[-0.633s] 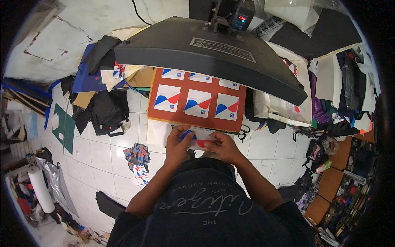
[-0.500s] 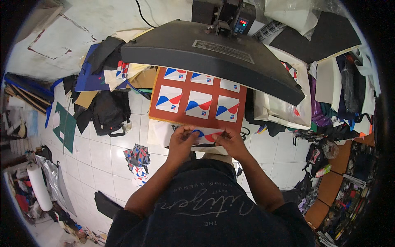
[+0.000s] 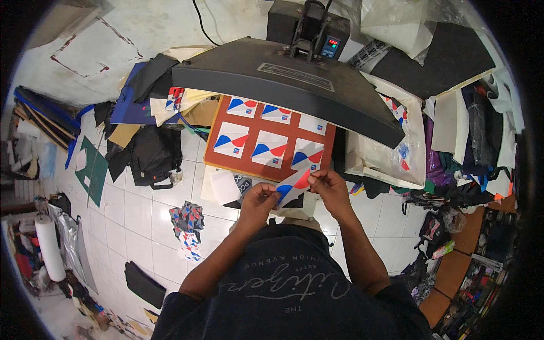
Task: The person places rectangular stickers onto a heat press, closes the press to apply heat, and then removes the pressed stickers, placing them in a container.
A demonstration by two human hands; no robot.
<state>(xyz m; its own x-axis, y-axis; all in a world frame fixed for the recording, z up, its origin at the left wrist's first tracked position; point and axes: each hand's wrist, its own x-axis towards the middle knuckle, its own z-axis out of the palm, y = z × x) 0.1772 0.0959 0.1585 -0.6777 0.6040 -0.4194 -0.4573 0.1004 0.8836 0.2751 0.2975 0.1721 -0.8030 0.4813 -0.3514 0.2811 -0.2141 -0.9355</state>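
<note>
My left hand (image 3: 259,204) and my right hand (image 3: 331,192) pinch a thin white printed piece (image 3: 292,188) with blue and red shapes, one at each end. It hangs tilted at the front edge of a heat press, its right end higher and overlapping the view of the nearest piece on the pad. On the reddish-brown pad (image 3: 238,163) lie several white square pieces (image 3: 268,149) with the same blue and red print, set in rows. Above them stands the raised dark upper plate (image 3: 277,76) of the press, which hides part of the back row.
A control box (image 3: 330,46) with a lit display sits behind the plate. To the right is a white tray (image 3: 385,170) holding printed scraps. A black bag (image 3: 156,156) and a pile of printed pieces (image 3: 187,221) lie on the tiled floor at the left.
The printed piece has gone from roughly level to tilted, right end up. My right hand has moved up and rightward; my left hand sits slightly lower and farther right.
</note>
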